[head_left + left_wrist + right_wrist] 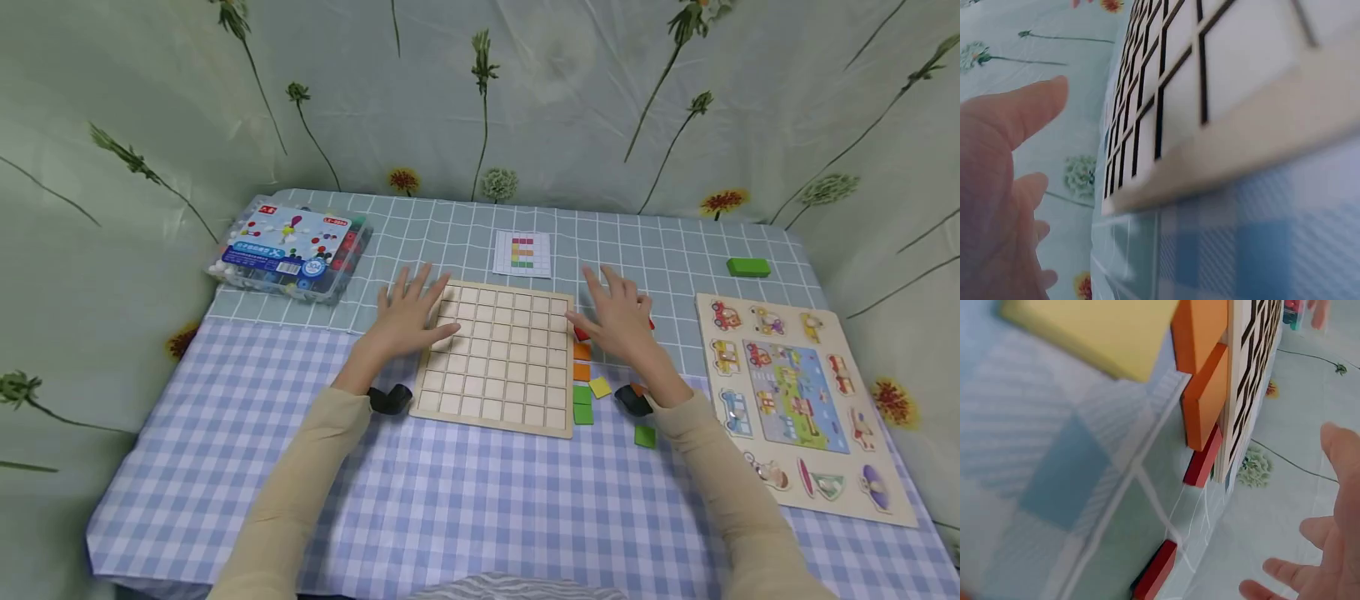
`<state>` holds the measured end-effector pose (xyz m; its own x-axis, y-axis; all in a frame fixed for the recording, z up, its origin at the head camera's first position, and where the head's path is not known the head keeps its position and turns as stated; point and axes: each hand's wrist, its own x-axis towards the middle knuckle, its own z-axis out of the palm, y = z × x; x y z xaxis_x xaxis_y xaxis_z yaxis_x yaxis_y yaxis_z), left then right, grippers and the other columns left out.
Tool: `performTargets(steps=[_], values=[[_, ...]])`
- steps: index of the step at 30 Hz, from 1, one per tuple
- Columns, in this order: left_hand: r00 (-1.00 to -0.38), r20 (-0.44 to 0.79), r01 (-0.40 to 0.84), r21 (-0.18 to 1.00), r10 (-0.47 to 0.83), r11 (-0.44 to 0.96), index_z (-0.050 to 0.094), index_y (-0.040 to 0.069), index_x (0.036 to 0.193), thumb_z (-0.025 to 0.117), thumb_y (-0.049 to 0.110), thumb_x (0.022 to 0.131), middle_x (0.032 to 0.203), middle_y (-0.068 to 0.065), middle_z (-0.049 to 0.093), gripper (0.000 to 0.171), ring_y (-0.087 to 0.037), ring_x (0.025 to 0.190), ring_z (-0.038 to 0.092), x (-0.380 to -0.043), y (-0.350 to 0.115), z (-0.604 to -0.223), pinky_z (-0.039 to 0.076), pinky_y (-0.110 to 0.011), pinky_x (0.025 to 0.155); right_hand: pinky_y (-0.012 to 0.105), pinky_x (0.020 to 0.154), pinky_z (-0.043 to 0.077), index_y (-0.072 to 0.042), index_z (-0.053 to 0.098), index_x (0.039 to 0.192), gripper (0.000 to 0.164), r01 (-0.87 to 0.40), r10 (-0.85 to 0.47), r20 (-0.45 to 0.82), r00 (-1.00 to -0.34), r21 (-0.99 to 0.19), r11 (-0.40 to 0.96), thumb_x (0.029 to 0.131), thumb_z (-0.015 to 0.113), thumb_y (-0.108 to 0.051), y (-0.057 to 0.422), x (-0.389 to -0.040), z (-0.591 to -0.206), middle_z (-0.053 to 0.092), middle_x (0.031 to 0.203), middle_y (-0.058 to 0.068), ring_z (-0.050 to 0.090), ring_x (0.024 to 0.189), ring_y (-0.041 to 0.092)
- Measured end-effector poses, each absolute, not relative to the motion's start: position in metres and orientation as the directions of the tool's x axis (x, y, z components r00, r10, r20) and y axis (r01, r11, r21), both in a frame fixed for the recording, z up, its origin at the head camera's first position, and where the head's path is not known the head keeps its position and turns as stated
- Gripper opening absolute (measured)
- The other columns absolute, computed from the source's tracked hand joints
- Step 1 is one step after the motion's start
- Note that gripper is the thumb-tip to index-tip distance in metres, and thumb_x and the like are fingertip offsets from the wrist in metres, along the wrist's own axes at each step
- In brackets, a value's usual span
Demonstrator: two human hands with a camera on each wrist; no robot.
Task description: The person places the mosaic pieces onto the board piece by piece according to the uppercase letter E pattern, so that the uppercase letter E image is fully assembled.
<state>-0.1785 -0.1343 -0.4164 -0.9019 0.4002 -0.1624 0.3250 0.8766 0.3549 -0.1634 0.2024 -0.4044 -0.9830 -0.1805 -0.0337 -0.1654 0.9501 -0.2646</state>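
Note:
A wooden grid board (495,358) lies in the middle of the table, its squares bare. My left hand (408,317), fingers spread, is at the board's upper left edge with the thumb over the outer squares. At the upper right edge is my right hand (621,321), fingers extended and holding nothing. Along the board's right side lie red (1204,459), orange (582,352) and green (582,414) square tiles. A yellow tile (600,387) sits beside them. Another red tile (1157,572) lies apart under the right hand, and a loose green tile (645,436) is nearer me.
Behind the board is a printed card (522,252) with a coloured grid pattern. A clear plastic box (288,250) of coloured pieces stands back left. On the right lie a wooden picture puzzle (806,408) and a green block (748,267). A flowered curtain hangs behind the table.

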Motion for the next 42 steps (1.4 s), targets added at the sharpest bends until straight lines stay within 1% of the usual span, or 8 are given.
performTargets(steps=[3,6,10,13,21,29,36,42], values=[[-0.898,-0.123,0.341,0.410,0.422,0.846,0.009,0.024,0.153,0.052,0.056,0.089,0.161,-0.008,-0.003,0.084,-0.041,0.146,-0.004,-0.172,-0.141,-0.418,0.005,-0.070,0.108,0.070,0.095,0.027,-0.012,0.024,0.149,0.072,-0.211,-0.209,0.037,-0.977,-0.277,0.937,0.091,0.057,-0.038,0.209,-0.158,-0.405,0.026,0.151,0.020,0.028,0.131,0.046],[-0.893,-0.090,0.353,0.466,0.440,0.812,0.013,0.021,0.153,0.054,0.049,0.091,0.160,-0.011,0.008,0.079,-0.041,0.143,0.009,-0.164,-0.147,-0.422,0.015,-0.069,0.105,0.064,0.096,0.033,-0.005,0.034,0.144,0.063,-0.331,-0.308,0.124,-0.943,-0.292,0.897,0.090,0.062,-0.022,0.216,-0.154,-0.408,0.037,0.144,0.022,0.038,0.123,0.045],[-0.889,-0.030,0.379,0.508,0.456,0.773,0.021,0.016,0.151,0.056,0.041,0.092,0.155,-0.013,0.026,0.073,-0.038,0.129,0.030,-0.153,-0.154,-0.431,0.029,-0.060,0.097,0.053,0.097,0.041,0.004,0.047,0.133,0.052,-0.500,-0.463,0.191,-0.866,-0.302,0.812,0.085,0.065,-0.005,0.223,-0.151,-0.413,0.049,0.134,0.025,0.049,0.114,0.042],[-0.881,0.007,0.405,0.528,0.473,0.747,0.026,0.013,0.150,0.061,0.037,0.090,0.152,-0.012,0.033,0.073,-0.034,0.114,0.038,-0.146,-0.158,-0.438,0.034,-0.051,0.090,0.051,0.096,0.043,0.006,0.054,0.125,0.044,-0.539,-0.507,0.184,-0.842,-0.326,0.777,0.083,0.064,0.000,0.226,-0.148,-0.418,0.056,0.126,0.025,0.052,0.113,0.040],[-0.846,0.012,0.441,0.577,0.533,0.687,0.034,0.011,0.147,0.073,0.035,0.079,0.154,-0.011,0.031,0.081,-0.029,0.110,0.037,-0.137,-0.167,-0.451,0.032,-0.045,0.091,0.046,0.091,0.048,0.006,0.060,0.119,0.035,-0.483,-0.488,0.094,-0.868,-0.393,0.783,0.084,0.064,0.001,0.229,-0.146,-0.422,0.062,0.117,0.022,0.056,0.109,0.035],[-0.804,-0.028,0.445,0.635,0.595,0.631,0.034,0.008,0.146,0.087,0.038,0.059,0.156,-0.013,0.023,0.106,-0.023,0.111,0.032,-0.133,-0.178,-0.448,0.029,-0.045,0.093,0.046,0.093,0.048,0.003,0.063,0.115,0.030,-0.475,-0.508,0.026,-0.861,-0.397,0.785,0.085,0.065,-0.003,0.227,-0.152,-0.424,0.064,0.114,0.019,0.058,0.107,0.033],[-0.805,0.013,0.482,0.597,0.593,0.642,0.036,0.008,0.145,0.087,0.041,0.056,0.155,-0.012,0.027,0.107,-0.024,0.108,0.034,-0.129,-0.171,-0.451,0.027,-0.044,0.089,0.042,0.076,0.050,0.004,0.067,0.105,0.023,-0.450,-0.466,0.049,-0.883,-0.366,0.815,0.082,0.067,-0.001,0.233,-0.150,-0.423,0.065,0.098,0.017,0.058,0.083,0.027],[-0.802,0.050,0.507,0.583,0.595,0.635,0.038,0.008,0.144,0.086,0.045,0.057,0.154,-0.012,0.029,0.106,-0.026,0.109,0.033,-0.128,-0.161,-0.451,0.026,-0.047,0.087,0.046,0.081,0.051,0.004,0.066,0.106,0.024,-0.407,-0.403,0.091,-0.910,-0.374,0.833,0.083,0.067,-0.001,0.242,-0.148,-0.418,0.065,0.102,0.019,0.061,0.090,0.031]])
